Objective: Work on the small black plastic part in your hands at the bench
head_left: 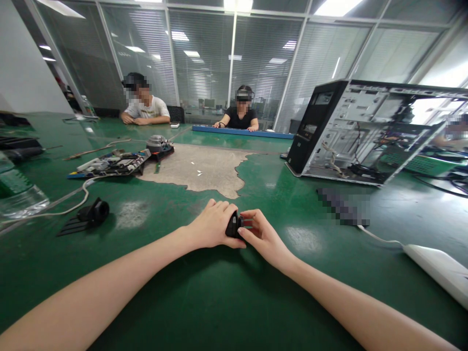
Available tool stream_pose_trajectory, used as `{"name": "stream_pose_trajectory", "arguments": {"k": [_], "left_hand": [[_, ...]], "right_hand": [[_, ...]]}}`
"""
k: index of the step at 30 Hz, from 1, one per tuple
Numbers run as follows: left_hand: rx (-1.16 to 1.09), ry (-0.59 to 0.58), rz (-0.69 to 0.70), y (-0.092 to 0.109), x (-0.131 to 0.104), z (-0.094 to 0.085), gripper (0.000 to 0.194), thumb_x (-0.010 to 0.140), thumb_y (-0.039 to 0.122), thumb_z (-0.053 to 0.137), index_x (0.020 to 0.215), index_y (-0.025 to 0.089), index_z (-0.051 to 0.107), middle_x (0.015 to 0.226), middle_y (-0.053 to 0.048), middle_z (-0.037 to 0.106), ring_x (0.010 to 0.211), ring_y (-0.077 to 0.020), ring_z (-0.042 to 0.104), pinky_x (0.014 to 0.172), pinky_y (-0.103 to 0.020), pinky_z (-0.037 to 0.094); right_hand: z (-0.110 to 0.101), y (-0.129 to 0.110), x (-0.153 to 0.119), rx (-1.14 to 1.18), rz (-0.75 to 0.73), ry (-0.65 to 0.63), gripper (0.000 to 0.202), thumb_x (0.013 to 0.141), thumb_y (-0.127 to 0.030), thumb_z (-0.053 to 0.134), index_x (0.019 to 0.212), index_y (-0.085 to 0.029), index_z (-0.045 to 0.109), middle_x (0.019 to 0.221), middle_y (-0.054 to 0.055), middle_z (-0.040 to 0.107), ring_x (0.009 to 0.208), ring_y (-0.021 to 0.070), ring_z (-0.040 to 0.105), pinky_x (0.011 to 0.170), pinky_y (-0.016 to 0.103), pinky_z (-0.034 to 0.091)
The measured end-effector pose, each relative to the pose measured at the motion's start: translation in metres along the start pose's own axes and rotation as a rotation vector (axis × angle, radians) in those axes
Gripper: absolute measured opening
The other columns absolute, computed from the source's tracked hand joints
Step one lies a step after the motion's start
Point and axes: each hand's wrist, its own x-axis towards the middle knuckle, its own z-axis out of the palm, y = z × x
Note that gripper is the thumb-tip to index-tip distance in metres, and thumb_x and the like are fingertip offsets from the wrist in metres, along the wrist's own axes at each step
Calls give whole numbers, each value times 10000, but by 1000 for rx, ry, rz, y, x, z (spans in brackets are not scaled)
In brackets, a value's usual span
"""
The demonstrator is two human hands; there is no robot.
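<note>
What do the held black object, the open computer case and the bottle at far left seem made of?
Black object: possibly plastic, smooth and dark, partly covered. Computer case: silvery, likely metal inside; black front, perhaps plastic. Bottle: glossy, probably plastic, transparent with highlights.

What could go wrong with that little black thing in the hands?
It might slip: the left hand wraps around the black part, but the right hand has only its fingertips at one side. If it slipped, it could drop onto the green table. Also, the white cable runs close by the clear bottle, so a tug on it might bump the bottle.
</note>
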Motion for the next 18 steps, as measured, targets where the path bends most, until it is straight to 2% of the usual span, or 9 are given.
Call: {"name": "stream_pose_trajectory", "arguments": {"k": [6, 12, 18], "left_hand": [[8, 6, 12, -1, 0, 1, 724, 556, 737, 526, 976, 150, 461, 892, -78, 544, 828, -247, 507, 738, -350, 298], [15, -4, 20, -1, -1, 0, 739, 537, 772, 499, 941, 153, 469, 871, -73, 540, 814, -246, 504, 730, -346, 295], [16, 7, 31, -2, -1, 1, 742, 556, 778, 471, 951, 150, 470, 875, -76, 538, 812, -242, 500, 732, -345, 292]], "right_hand": [[0, -3, -2, -42, -12, -55, 247, 771, -197, 566, 979, -208, 434, 932, 22, 538, 907, 157, 554, 790, 321, 477], [0, -2, 0, 5, -29, -5, 133, 801, -234, 530, 912, -211, 460, 925, 13, 521, 924, 149, 550, 781, 299, 477], [0, -2, 1, -38, 17, -33, 257, 791, -189, 523, 1025, -212, 420, 955, 30, 527, 885, 152, 556, 785, 330, 479]]}}
